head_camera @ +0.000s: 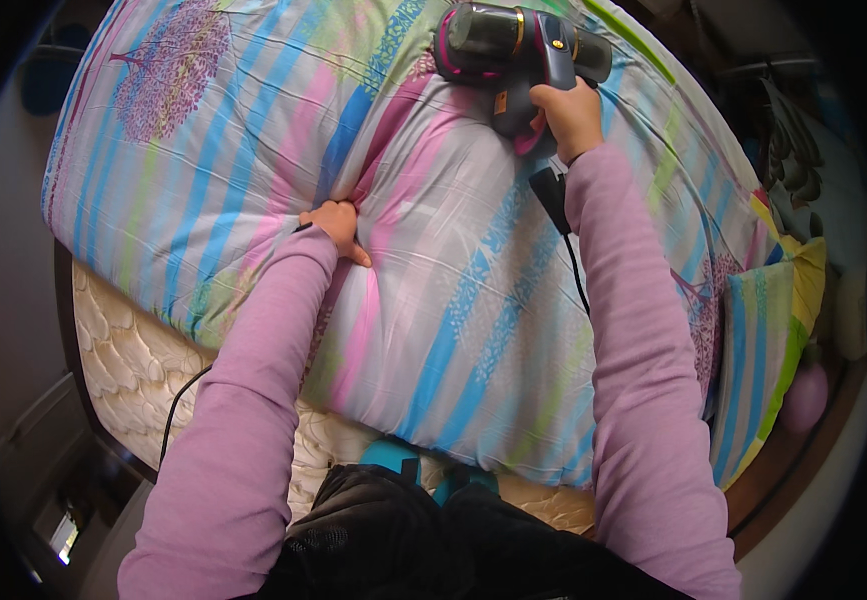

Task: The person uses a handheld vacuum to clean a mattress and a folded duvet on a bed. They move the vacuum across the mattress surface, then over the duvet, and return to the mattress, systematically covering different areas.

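A thick quilt [463, 300] with coloured stripes and tree prints spreads before me. My left hand [336, 227] bears down on its middle, fingers bent into the cloth and thumb out to the side; deep creases run out from there. The left fingertips are hidden in the fold. Farther up, my right hand [572, 120] is wrapped around the handle of a dark handheld mattress vacuum [486, 45] with a clear dust cup and pink trim. The vacuum rests on the quilt's far part. A black power cord [574, 274] trails below it and passes behind my right forearm.
Under the quilt lies a cream quilted mattress [122, 349], its near and left parts bare. At the right edge sits a striped pillow [756, 360] with a green and yellow border. A pink balloon-like object [806, 397] is beyond it. My teal-covered feet [392, 454] stand on the mattress.
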The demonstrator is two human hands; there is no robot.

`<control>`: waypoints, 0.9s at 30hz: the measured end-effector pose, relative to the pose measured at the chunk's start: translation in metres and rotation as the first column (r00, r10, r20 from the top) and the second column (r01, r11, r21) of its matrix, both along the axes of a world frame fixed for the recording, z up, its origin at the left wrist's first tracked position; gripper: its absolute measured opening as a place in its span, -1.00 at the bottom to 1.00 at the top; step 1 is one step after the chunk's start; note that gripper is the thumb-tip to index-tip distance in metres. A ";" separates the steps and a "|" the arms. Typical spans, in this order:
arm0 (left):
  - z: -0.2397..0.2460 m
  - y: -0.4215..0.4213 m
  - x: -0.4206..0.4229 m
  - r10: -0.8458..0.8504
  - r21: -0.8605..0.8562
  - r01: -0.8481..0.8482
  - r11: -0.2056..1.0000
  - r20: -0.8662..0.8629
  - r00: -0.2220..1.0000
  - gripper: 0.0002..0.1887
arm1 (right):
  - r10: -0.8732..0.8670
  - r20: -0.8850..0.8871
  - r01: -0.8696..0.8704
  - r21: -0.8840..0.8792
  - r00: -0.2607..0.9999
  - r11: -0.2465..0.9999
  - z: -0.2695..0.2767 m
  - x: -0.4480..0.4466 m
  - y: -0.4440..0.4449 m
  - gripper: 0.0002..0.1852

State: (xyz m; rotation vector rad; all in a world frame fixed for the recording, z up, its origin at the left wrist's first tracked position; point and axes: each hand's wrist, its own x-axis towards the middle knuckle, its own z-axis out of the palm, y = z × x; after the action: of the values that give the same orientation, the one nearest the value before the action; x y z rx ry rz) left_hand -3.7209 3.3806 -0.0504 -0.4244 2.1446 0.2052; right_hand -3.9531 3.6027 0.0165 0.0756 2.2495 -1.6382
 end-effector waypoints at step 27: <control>0.013 -0.093 0.232 -0.131 -0.281 -0.039 0.959 -0.561 0.818 -0.12 | 0.496 0.164 -0.522 0.300 0.853 0.799 0.089 0.450 0.298 -0.63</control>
State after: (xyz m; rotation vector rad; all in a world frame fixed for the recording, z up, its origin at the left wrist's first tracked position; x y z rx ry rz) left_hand -3.4889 3.2872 -0.0372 -0.5200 2.8021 -0.0107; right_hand -3.5031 3.9003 0.1058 -0.3516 2.2062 -0.9467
